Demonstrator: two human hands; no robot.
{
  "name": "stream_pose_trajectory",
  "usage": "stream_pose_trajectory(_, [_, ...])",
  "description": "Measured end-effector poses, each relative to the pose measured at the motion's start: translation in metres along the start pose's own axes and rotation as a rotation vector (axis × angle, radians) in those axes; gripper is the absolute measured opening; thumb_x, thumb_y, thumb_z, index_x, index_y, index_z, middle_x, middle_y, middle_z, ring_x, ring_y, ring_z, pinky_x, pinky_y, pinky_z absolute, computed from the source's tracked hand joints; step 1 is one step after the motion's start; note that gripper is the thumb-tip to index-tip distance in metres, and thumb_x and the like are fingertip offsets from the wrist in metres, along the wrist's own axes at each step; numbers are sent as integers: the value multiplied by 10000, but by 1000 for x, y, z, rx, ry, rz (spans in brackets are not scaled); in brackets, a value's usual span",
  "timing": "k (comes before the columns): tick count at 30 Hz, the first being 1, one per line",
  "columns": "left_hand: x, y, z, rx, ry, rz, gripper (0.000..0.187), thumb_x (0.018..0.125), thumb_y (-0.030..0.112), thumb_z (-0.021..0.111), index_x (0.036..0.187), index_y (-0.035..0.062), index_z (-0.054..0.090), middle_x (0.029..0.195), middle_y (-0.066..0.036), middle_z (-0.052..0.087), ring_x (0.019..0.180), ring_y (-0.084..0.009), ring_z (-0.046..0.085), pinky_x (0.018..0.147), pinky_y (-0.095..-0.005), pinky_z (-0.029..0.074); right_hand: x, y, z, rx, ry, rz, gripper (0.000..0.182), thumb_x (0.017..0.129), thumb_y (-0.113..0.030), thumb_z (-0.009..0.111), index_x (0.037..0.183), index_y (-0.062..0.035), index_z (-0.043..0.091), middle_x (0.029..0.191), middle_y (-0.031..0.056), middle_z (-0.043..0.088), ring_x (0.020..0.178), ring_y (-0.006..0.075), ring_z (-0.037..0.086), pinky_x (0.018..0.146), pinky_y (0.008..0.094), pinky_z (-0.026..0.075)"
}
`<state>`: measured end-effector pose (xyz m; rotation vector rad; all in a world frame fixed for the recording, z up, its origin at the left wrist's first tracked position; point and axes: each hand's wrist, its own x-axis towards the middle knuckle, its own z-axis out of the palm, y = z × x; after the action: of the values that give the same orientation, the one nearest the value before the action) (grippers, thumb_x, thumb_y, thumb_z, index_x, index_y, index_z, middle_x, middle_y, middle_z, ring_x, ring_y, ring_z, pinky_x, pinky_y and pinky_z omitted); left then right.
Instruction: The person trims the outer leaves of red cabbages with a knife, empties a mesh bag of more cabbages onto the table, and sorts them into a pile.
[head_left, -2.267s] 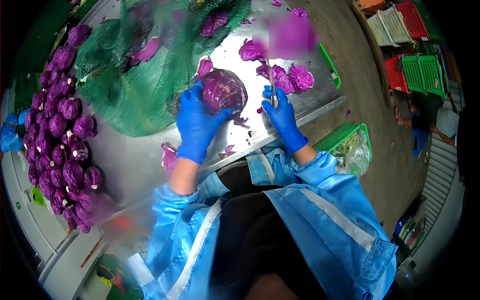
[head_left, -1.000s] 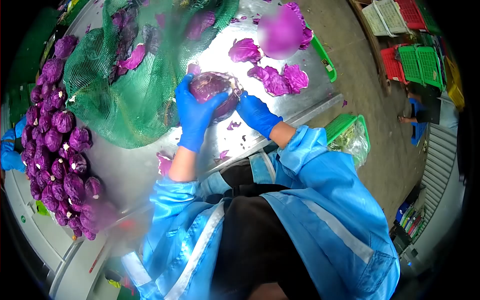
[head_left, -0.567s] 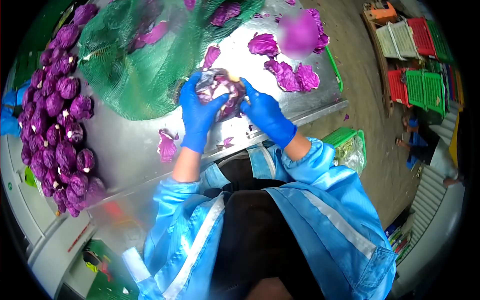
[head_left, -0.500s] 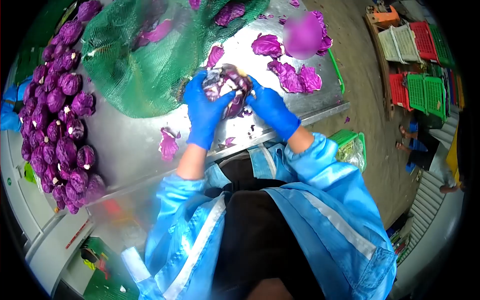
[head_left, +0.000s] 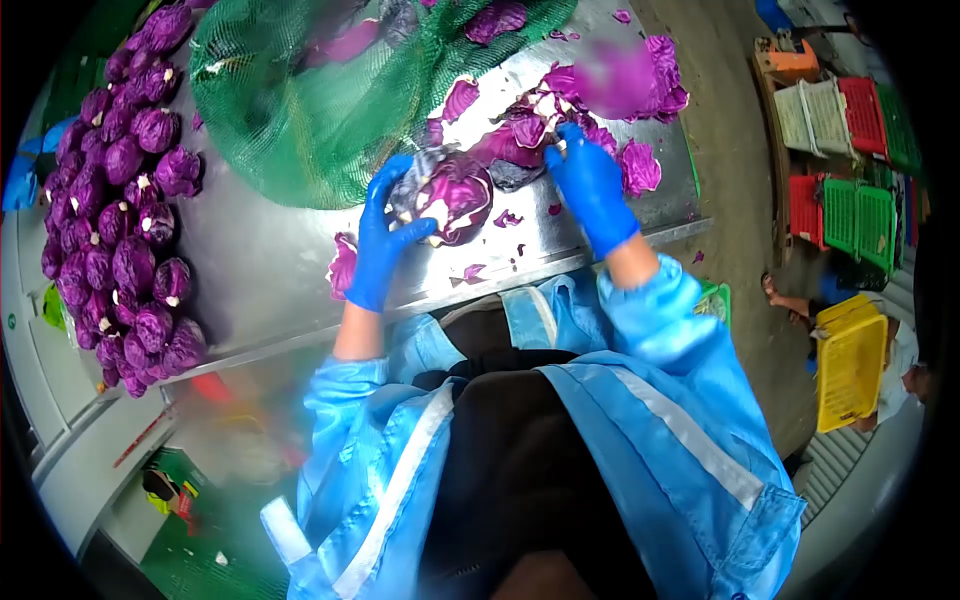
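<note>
On the metal table, a red cabbage (head_left: 464, 203) rests with a paler, dark-streaked patch on its left side. My left hand (head_left: 383, 245), in a blue glove, grips that cabbage from the left, thumb in front. To the right, my gloved right hand (head_left: 596, 190) is apart from the head, its fingers closed at the edge of torn purple cabbage leaves (head_left: 522, 140). A dark, wilted leaf (head_left: 517, 176) hangs or lies just below those fingers. Exactly how much leaf the right hand pinches is partly hidden.
A pile of red cabbages (head_left: 122, 215) lines the table's left side. Green netting (head_left: 290, 110) with leaves in it covers the back. Loose leaves (head_left: 640, 168) lie at right. Crates (head_left: 858, 220) stand beyond the floor, where a person is near a yellow crate (head_left: 850, 365).
My right hand has moved off the cabbage, up and to the right, with torn leaves at its fingers. The left hand still holds the cabbage. A yellow crate has appeared at right.
</note>
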<state>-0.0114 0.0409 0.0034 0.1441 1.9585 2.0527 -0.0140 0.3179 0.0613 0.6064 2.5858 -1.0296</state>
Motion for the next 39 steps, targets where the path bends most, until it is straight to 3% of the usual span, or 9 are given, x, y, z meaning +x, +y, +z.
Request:
stream_pose_trajectory(4, [12,12,20,265,39,180,840,687,127,823,1411,45,404,1432,-118,441,1308,-252,434,1089,-375,359,-3,-26,30,64,30,-868,544,883,-326,649,1374,-161,481,1317,102,569,991,317,661,819,397,540])
stream_pose_trajectory(7, [-14,5,52,441,362,212,908,717,176,817,1433,-34,299,1422,-192,389,1320,-289,396,1110,-398,319,26,-21,51,117,-177,-768,473,879,-282,681,1298,-98,561,1236,117,630,1072,293,639,921,353,498])
stream_pose_trajectory(17, [42,34,67,650,127,-7,1047,560,282,905,1381,-43,343,1261,-244,484,1154,-388,510,998,-437,419,5,-46,36,-331,-175,-416,664,916,-530,523,1462,-193,354,1441,197,420,945,393,653,715,465,543])
stream_pose_trajectory(23, [16,14,67,763,192,257,1090,544,210,920,1423,-13,315,1346,-213,425,1217,-353,480,1032,-414,414,106,26,28,-96,-264,-317,522,925,-480,543,1143,-7,572,957,259,655,924,435,631,806,460,496])
stream_pose_trajectory(29, [4,-9,12,263,90,173,1139,520,230,914,1459,35,300,1437,-142,362,1310,-304,407,1125,-402,332,87,78,53,70,60,-96,536,763,-286,724,1181,-3,545,913,251,661,822,411,655,700,471,520])
stream_pose_trajectory(31, [8,-2,13,419,-3,189,1106,503,156,884,1452,44,329,1439,-149,362,1340,-319,374,1132,-404,323,67,55,28,-247,69,-94,628,793,-273,733,1332,-80,475,961,206,669,789,364,668,679,456,532])
stream_pose_trajectory(34, [27,33,26,571,-208,202,1033,513,72,809,1445,57,363,1449,-180,356,1374,-340,330,1147,-401,290,35,3,22,-32,162,-432,704,827,-340,724,1416,-119,409,1088,191,647,873,349,665,757,424,535])
stream_pose_trajectory(37, [33,9,31,415,48,318,1002,550,42,776,1452,40,341,1452,-191,355,1377,-336,332,1153,-395,271,29,-14,46,89,1,-724,554,859,-486,634,1316,-185,542,1098,142,668,929,346,666,785,423,528])
stream_pose_trajectory(39, [23,7,45,297,258,180,1053,621,110,814,1482,-9,218,1464,-203,324,1372,-333,330,1150,-407,265,37,-14,34,50,-36,-563,537,870,-510,610,1285,-173,570,1095,132,673,956,345,658,802,425,521])
